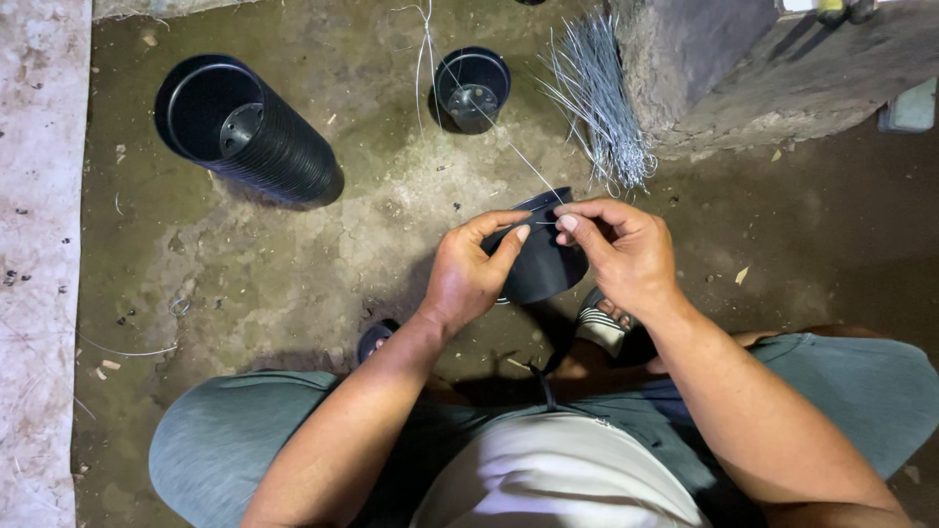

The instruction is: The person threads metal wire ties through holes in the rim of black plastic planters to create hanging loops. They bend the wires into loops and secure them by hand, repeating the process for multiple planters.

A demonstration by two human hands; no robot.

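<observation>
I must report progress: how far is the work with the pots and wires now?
Looks done: one single pot with a wire stands apart. In hand: left hand and right hand hold a black pot and a thin wire. Left: a stack of pots and a wire bundle.

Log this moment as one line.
left hand: holds black pot | right hand: pinches thin wire at rim | nearby: wire bundle

left hand (468, 274): fingers curled, gripping | right hand (616, 249): fingers pinching
</observation>
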